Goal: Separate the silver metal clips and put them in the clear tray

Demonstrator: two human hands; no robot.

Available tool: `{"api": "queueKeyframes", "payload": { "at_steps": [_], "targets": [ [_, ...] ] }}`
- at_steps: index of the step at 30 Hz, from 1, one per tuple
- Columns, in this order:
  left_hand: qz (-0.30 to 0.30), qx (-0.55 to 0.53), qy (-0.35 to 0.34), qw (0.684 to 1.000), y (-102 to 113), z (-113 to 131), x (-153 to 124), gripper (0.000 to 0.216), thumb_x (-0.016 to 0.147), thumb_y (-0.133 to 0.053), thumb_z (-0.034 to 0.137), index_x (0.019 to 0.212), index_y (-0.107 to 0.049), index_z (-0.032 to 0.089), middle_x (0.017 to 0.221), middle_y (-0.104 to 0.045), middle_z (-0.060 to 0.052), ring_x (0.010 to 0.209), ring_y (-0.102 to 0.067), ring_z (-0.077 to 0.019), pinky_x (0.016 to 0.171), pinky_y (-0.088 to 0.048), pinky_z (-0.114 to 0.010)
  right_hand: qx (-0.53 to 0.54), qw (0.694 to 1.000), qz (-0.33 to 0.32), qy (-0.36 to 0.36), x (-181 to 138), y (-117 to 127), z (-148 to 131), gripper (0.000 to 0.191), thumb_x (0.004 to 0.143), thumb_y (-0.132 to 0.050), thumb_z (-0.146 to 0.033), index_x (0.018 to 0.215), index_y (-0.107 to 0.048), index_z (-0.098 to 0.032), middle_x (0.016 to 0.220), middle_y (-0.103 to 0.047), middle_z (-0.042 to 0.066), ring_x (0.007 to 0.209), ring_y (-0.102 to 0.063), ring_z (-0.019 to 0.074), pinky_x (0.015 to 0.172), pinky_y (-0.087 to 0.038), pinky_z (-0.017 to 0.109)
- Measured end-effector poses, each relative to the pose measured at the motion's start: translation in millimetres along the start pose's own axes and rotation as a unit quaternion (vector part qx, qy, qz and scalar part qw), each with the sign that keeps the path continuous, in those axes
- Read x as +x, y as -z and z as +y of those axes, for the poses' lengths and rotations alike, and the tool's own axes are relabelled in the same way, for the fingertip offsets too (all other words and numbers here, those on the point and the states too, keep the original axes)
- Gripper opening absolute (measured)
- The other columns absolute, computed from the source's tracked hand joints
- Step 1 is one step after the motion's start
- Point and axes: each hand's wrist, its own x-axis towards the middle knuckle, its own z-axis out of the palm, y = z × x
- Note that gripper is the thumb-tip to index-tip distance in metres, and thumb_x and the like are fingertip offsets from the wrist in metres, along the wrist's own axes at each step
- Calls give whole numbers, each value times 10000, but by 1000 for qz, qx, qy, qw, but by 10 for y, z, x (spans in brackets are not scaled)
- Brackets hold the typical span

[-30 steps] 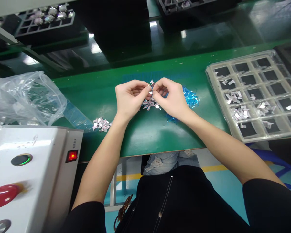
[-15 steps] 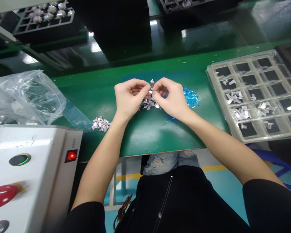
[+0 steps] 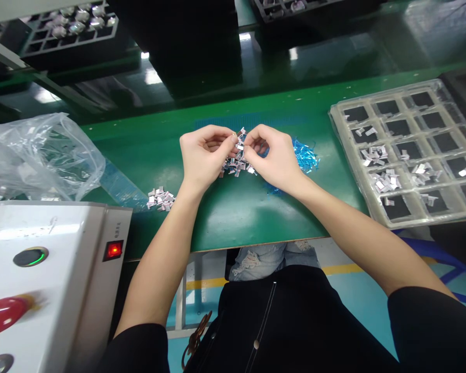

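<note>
1. The left hand (image 3: 204, 155) and the right hand (image 3: 274, 155) meet fingertip to fingertip just above the green table (image 3: 236, 212).
2. Both hands pinch one little silver piece (image 3: 241, 139) between thumb and fingers. The other fingers curl in.
3. Right under the fingertips lies a heap of silver bits (image 3: 237, 166), partly hidden by the hands.
4. Just beside the right hand, on its outer side, lies a bunch of blue strips (image 3: 306, 155).
5. Well past the right hand sits a clear tray (image 3: 423, 221) with silver bits in some boxes.
6. Near the left wrist, on its outer side, lies a small silver pile (image 3: 161, 198).
7. Farther out from the left hand sit a plastic bag (image 3: 42, 155) and a white box (image 3: 62, 243) with a red light.
</note>
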Motion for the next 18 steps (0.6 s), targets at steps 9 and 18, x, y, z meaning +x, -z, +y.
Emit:
{"api": "queueKeyframes", "payload": {
  "at_steps": [9, 18],
  "targets": [
    [6, 9, 4, 1000, 21, 22, 12, 410, 924, -1006, 619, 903, -865, 234, 842, -844, -31, 687, -813, -177, 671, -712, -275, -5, 1000, 0, -7, 9, 21, -20, 164, 934, -728, -126, 896, -650, -265, 901, -752, 0, 834, -666, 201, 852, -605, 404],
    [18, 16, 8, 1000, 55, 10, 18, 300, 969, -986, 500, 931, -857, 232, 823, -815, -22, 688, -801, -172, 662, -694, -277, -49, 999, -7, 3, 44, 103, 34, 203, 896, -730, -87, 874, -651, -274, 917, -737, 14, 915, -682, 252, 933, -584, 465]
  ]
}}
